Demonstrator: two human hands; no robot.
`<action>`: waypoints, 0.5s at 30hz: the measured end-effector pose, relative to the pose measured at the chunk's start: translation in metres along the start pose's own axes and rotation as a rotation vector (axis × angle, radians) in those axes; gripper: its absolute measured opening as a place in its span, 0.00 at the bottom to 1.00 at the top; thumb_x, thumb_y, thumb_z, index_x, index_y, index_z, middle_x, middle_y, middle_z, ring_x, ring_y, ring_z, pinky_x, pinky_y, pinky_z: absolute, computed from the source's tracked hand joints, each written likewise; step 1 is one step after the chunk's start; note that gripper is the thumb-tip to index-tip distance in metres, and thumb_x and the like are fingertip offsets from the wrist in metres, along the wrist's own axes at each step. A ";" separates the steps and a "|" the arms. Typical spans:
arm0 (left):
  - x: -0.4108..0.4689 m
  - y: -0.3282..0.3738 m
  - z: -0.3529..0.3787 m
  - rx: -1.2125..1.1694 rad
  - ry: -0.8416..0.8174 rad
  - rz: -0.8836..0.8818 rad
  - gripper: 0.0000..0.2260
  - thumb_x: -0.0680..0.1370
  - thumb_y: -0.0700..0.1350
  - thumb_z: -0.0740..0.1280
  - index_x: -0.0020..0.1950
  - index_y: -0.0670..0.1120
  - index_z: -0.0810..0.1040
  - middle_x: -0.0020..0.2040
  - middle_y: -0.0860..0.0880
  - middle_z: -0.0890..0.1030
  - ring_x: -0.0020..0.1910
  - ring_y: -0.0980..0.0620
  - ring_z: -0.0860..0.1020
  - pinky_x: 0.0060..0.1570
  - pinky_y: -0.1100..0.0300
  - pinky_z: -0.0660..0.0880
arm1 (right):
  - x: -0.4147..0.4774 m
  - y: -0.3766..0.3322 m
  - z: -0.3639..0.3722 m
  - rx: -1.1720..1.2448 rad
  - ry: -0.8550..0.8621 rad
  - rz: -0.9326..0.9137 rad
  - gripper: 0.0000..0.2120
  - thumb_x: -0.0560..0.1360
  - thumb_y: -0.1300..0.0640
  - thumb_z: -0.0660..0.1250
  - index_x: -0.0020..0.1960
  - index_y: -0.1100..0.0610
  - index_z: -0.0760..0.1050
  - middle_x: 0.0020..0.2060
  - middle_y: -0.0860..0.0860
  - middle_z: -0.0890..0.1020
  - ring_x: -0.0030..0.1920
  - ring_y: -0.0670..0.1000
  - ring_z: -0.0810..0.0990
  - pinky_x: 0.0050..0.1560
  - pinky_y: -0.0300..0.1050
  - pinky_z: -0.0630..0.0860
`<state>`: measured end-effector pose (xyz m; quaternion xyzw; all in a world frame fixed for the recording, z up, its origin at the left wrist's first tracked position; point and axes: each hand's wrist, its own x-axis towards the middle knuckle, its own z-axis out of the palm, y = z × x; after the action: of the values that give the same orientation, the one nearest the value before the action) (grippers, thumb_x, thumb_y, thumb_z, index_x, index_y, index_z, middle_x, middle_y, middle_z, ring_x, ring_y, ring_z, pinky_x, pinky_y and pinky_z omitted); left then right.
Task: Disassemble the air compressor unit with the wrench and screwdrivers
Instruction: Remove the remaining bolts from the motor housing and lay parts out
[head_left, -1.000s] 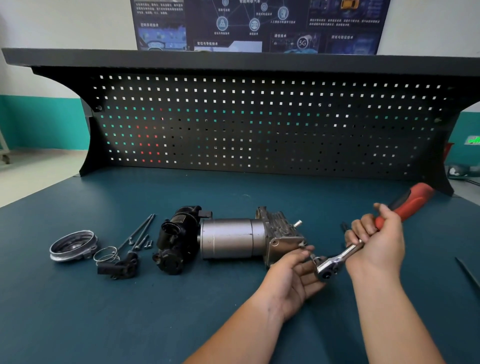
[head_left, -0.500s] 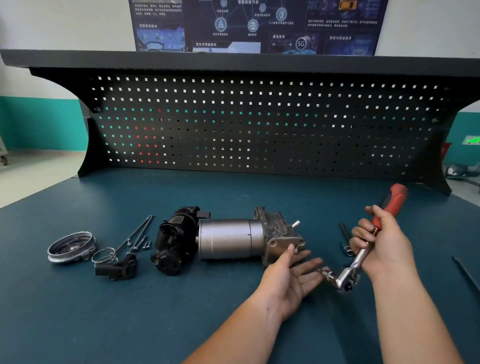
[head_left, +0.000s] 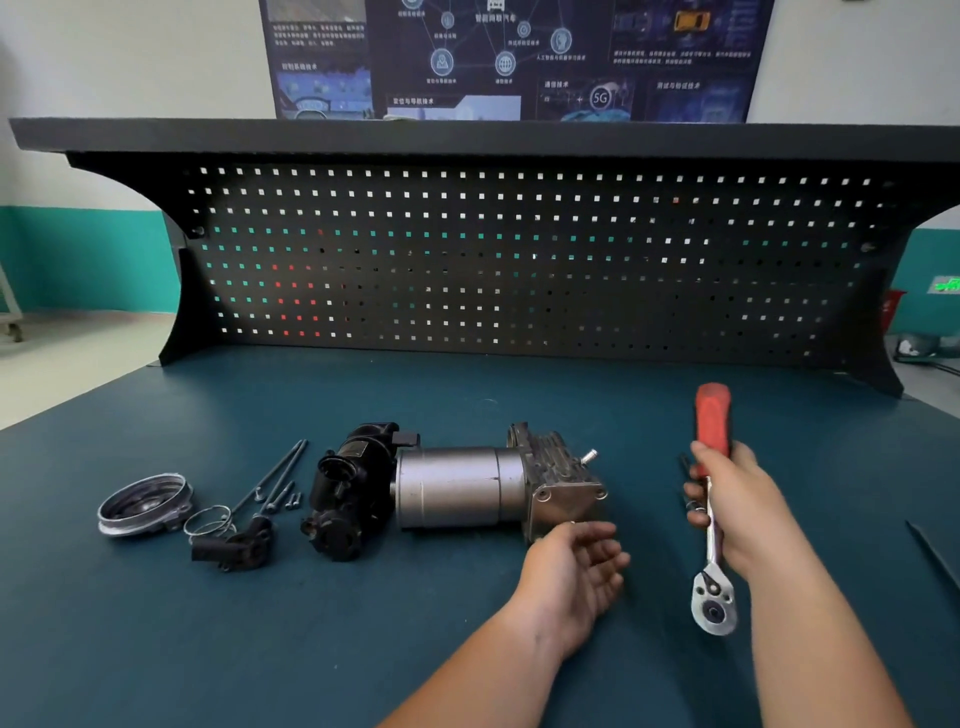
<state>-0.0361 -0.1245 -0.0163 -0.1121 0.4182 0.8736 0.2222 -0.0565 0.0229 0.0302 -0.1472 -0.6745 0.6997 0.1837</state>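
Note:
The air compressor unit (head_left: 457, 486) lies on its side in the middle of the bench, with a silver cylinder, a black motor end at the left and a finned metal head at the right. My left hand (head_left: 576, 569) hovers palm-up just in front of the head's right corner, its fingers relaxed and holding nothing I can see. My right hand (head_left: 737, 506) grips the ratchet wrench (head_left: 712, 512) by its shaft below the red handle. The wrench stands nearly upright, its head pointing down towards me, clear of the compressor.
Removed parts lie at the left: a round metal cover (head_left: 143, 503), a wire clip ring (head_left: 208, 519), a black fitting (head_left: 236, 545) and long bolts (head_left: 275, 475). A thin dark tool (head_left: 935, 561) lies at the right edge. A black pegboard (head_left: 519, 260) closes the back.
My right hand has swung the wrench away from the compressor head until it stands upright, handle away from me. My left hand has let go of the wrench head and turned palm-up.

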 end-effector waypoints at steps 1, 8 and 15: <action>-0.002 -0.001 0.001 0.033 0.007 0.005 0.12 0.78 0.39 0.55 0.38 0.42 0.75 0.27 0.49 0.73 0.24 0.55 0.75 0.22 0.67 0.66 | 0.000 0.002 0.002 -0.046 -0.019 -0.024 0.05 0.80 0.57 0.60 0.45 0.51 0.68 0.38 0.51 0.72 0.33 0.48 0.70 0.22 0.38 0.65; -0.019 0.003 0.003 0.276 0.021 0.098 0.10 0.74 0.43 0.53 0.32 0.48 0.64 0.25 0.54 0.60 0.21 0.56 0.62 0.22 0.66 0.54 | -0.004 0.011 0.010 -0.495 -0.095 -0.276 0.08 0.78 0.59 0.64 0.54 0.48 0.70 0.36 0.47 0.80 0.34 0.43 0.75 0.33 0.40 0.65; -0.041 0.033 -0.023 0.401 -0.010 0.312 0.13 0.77 0.43 0.51 0.32 0.48 0.65 0.25 0.53 0.61 0.22 0.55 0.63 0.23 0.65 0.58 | 0.005 0.022 0.012 -0.770 -0.063 -0.189 0.07 0.78 0.58 0.63 0.54 0.60 0.71 0.46 0.60 0.79 0.41 0.58 0.72 0.39 0.47 0.64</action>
<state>-0.0153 -0.1728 0.0072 0.0047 0.5940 0.7976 0.1045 -0.0672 0.0138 0.0092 -0.1212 -0.9034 0.3799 0.1579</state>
